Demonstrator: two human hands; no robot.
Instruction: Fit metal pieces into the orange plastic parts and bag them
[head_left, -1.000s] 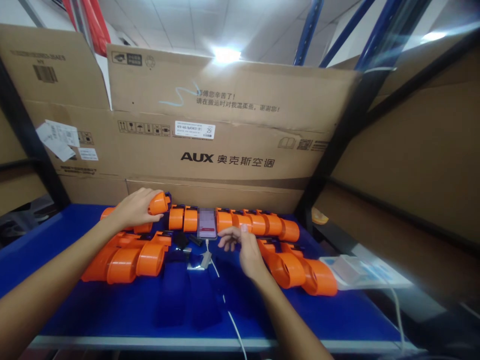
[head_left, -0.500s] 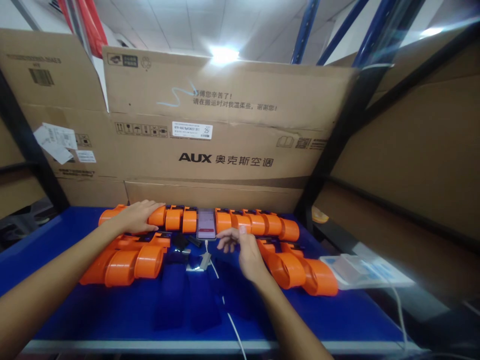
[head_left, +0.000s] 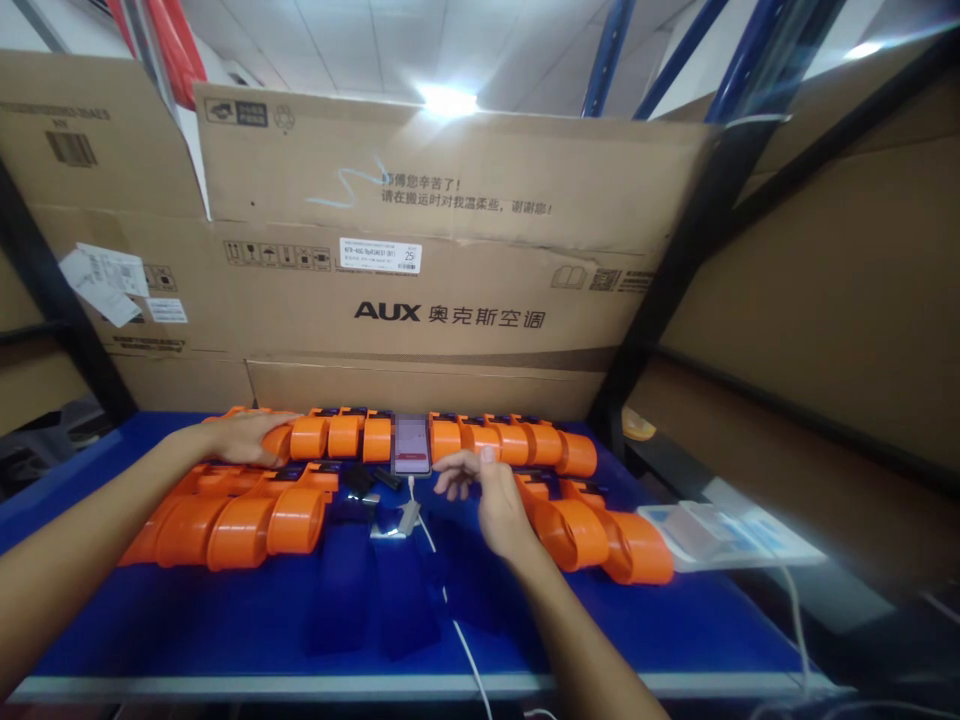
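Note:
My left hand [head_left: 244, 438] reaches to the far left of the table and rests on an orange ring [head_left: 277, 446] in the back row. Its fingers lie along the ring's top and seem not to grip it. Empty, with loosely bent fingers and the thumb apart, my right hand [head_left: 487, 492] hovers just right of a phone [head_left: 411, 446]. The phone leans upright amid the back row, a white cable [head_left: 412, 490] plugged into its lower edge. Other orange rings [head_left: 345, 437] with dark clips stand on both sides of it.
More orange rings lie nearer, at the left [head_left: 240, 530] and right [head_left: 637, 548]. Dark blue straps [head_left: 405, 590] with metal buckles are on the blue table [head_left: 675, 635]. A white tray [head_left: 735, 540] sits at the right edge. A cardboard panel [head_left: 450, 270] closes off the back.
My left hand has slid left along the back row, uncovering the ring it was on. My right hand stays beside the phone. The view has shifted slightly.

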